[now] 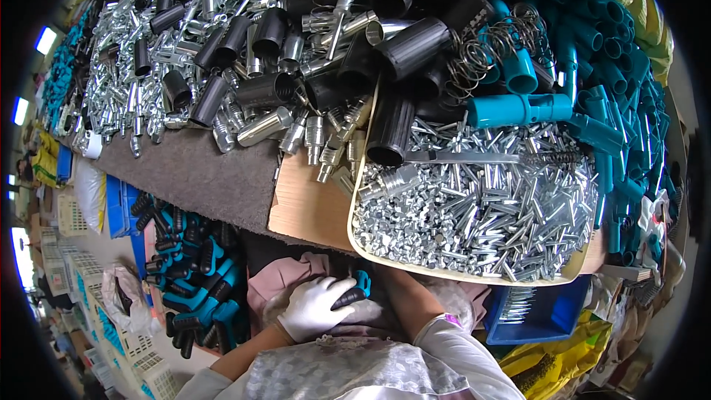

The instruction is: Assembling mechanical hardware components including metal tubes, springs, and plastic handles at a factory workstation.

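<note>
Over my lap, my left hand, in a white glove, is closed around a black and teal handle. The teal end sticks out beyond my fingers. My right forearm reaches forward beside it and goes under the table edge at the tray. That hand's fingers are hidden. Just above my arms sits a cream tray full of small silver pins and short silver bits. A flat metal strip and a spring lie across the pins.
Beyond the tray are heaped black tubes, coil springs, silver fittings and teal tubes. Black and teal handles pile up at my left. A blue bin and a yellow sack are at lower right.
</note>
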